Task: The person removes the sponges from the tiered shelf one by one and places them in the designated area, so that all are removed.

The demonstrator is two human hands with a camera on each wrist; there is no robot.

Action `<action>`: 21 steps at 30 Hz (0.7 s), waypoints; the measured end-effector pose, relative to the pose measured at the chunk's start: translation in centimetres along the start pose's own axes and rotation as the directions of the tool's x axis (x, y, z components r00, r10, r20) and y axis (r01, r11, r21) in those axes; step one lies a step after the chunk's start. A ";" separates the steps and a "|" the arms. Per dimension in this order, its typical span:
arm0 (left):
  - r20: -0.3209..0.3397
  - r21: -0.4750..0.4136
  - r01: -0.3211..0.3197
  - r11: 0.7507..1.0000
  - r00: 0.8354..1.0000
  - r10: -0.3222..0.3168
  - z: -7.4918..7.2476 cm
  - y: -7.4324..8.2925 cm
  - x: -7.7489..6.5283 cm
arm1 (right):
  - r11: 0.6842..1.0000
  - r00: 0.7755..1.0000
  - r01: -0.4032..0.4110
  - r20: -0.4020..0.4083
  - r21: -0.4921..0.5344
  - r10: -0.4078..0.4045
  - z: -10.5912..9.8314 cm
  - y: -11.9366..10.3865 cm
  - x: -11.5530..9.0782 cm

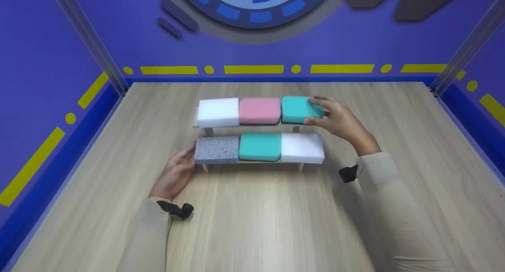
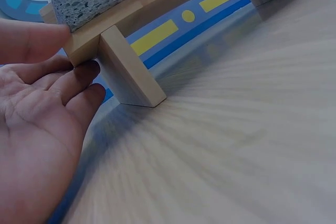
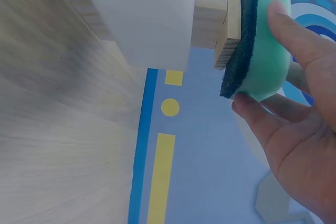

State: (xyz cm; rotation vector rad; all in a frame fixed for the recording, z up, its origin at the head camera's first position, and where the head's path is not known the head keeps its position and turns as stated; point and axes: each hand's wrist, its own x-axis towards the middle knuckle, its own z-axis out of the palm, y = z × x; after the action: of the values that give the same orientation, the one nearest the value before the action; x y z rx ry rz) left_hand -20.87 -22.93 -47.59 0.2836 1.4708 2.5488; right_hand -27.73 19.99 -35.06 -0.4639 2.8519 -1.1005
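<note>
A small two-tier wooden rack carries two rows of sponges. On the upper tier sit a white sponge, a pink sponge and, at the right end, a green sponge with a dark scouring layer underneath. My right hand grips this green sponge by its right end, thumb at the front and fingers over the top and far side. The lower tier holds a grey speckled sponge, another green sponge and a white sponge. My left hand holds the lower tier's left end, thumb beside the grey sponge, fingers under the board.
The rack stands on a light wood-grain table. Blue walls with yellow markings close off the back and both sides. Dark straps with small cameras sit at both wrists, below beige sleeves.
</note>
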 end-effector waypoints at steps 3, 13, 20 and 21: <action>-0.007 -0.007 0.006 1.000 1.000 -0.006 0.0 0.0 0.0 | 1.000 1.000 0.010 -0.010 0.011 -0.010 0.0 0.0 0.0; -0.043 0.001 0.028 1.000 0.999 -0.027 0.2 0.0 -0.1 | 0.999 0.998 0.042 -0.039 0.011 -0.041 0.1 0.3 -0.4; -0.038 -0.003 0.021 1.000 0.999 -0.021 0.2 0.0 -0.1 | 0.998 0.996 0.068 -0.065 -0.006 -0.068 -0.2 0.7 -0.8; -0.038 -0.002 0.021 1.000 0.999 -0.021 0.2 0.0 -0.1 | 0.998 0.995 0.066 -0.069 -0.004 -0.066 -0.2 0.7 -0.8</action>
State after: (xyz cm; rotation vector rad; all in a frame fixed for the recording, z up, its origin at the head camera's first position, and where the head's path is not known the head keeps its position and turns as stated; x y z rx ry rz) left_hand -20.76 -22.83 -47.48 0.2200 1.4772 2.5522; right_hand -27.15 20.90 -35.46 -0.5346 2.9169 -1.1470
